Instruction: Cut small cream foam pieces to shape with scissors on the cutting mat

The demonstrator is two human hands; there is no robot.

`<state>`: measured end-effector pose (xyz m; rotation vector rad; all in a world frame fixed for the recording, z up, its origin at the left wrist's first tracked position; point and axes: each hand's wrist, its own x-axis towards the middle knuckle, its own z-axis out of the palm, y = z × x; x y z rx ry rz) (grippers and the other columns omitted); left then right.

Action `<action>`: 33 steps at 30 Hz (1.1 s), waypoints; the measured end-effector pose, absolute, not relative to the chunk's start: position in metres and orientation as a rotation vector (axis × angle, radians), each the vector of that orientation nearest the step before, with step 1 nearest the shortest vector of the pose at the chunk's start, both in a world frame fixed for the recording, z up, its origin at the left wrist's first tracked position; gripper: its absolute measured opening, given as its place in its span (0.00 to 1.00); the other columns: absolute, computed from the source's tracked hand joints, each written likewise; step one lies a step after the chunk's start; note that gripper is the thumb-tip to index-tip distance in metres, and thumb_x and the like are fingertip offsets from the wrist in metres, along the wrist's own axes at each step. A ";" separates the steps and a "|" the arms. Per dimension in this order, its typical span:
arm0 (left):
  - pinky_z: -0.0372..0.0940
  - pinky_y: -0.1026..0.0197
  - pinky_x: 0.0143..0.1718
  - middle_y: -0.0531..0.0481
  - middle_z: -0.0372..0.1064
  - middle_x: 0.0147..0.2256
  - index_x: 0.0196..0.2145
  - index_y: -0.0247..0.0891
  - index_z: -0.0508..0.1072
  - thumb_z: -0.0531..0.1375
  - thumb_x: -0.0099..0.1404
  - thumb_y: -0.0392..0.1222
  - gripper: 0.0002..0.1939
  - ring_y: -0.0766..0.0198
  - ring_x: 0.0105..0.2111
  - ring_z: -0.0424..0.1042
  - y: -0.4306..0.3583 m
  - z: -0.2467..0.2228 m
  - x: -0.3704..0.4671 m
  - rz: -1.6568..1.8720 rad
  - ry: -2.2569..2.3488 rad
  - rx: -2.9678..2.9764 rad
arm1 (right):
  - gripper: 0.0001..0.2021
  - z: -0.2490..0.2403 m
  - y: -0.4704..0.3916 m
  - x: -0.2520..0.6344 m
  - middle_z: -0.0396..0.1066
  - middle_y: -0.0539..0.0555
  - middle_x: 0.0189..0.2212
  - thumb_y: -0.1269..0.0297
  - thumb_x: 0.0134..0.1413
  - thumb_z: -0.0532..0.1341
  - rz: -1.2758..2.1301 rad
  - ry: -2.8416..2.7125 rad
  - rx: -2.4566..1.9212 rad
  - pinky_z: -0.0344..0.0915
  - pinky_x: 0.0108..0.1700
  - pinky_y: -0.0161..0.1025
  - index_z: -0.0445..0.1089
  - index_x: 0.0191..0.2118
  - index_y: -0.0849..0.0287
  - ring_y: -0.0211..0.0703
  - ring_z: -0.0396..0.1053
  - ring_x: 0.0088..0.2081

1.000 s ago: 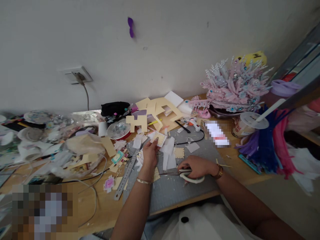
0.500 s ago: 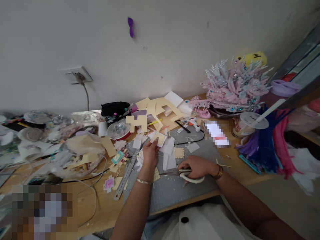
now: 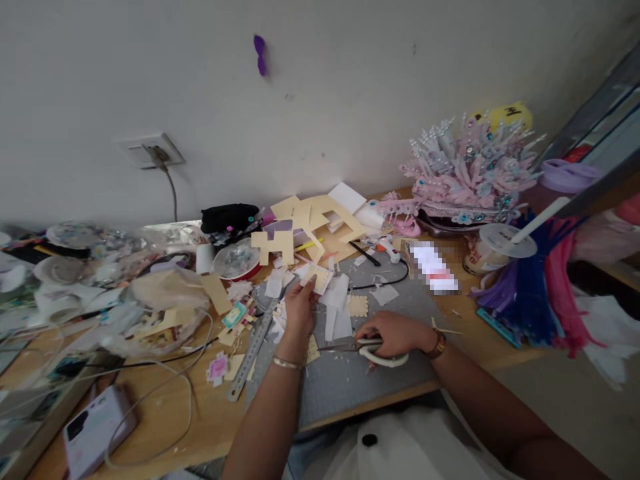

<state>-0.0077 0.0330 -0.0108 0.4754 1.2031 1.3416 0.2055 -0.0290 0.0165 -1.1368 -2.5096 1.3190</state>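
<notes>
My left hand [image 3: 301,305] pinches a white piece of paper [image 3: 320,278] with a cream, scalloped-edged card on it, held above the cutting mat. Low over the grey mat [image 3: 345,387], my right hand [image 3: 387,332] is closed on scissors [image 3: 383,355] with pale handles, their blades pointing left toward my left wrist. Another scalloped cream card [image 3: 358,306] lies just beyond my right hand. White paper strips [image 3: 340,313] rest between the two hands. A steel ruler [image 3: 255,350] lies slantwise left of my left forearm.
Cream card offcuts [image 3: 320,217] are heaped at the back, near a hot glue gun [image 3: 391,249]. Pink beaded headpieces [image 3: 465,173], a drink cup [image 3: 500,248] and bundled fuzzy stems [image 3: 535,293] stand right. Plastic bags [image 3: 170,307], a cable and a pale boxy device [image 3: 100,427] occupy the left.
</notes>
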 end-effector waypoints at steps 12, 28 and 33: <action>0.64 0.66 0.29 0.50 0.76 0.31 0.33 0.35 0.76 0.71 0.44 0.44 0.18 0.68 0.27 0.71 0.032 -0.012 -0.008 1.346 1.190 0.497 | 0.15 0.017 -0.029 0.206 0.77 0.48 0.29 0.64 0.43 0.67 1.344 -2.482 -1.093 0.56 0.31 0.32 0.79 0.40 0.58 0.37 0.65 0.28; 0.63 0.66 0.29 0.49 0.76 0.32 0.33 0.36 0.76 0.70 0.47 0.42 0.14 0.67 0.27 0.71 0.032 -0.009 -0.008 1.339 1.199 0.481 | 0.16 0.014 -0.030 0.207 0.79 0.51 0.32 0.61 0.44 0.67 1.340 -2.481 -1.124 0.58 0.32 0.32 0.78 0.42 0.59 0.38 0.69 0.30; 0.63 0.66 0.29 0.49 0.76 0.31 0.32 0.35 0.76 0.70 0.45 0.43 0.16 0.67 0.27 0.71 0.032 -0.010 -0.008 1.351 1.202 0.503 | 0.20 0.014 -0.029 0.208 0.78 0.52 0.31 0.56 0.40 0.71 1.351 -2.301 -1.212 0.59 0.31 0.33 0.78 0.40 0.61 0.40 0.70 0.30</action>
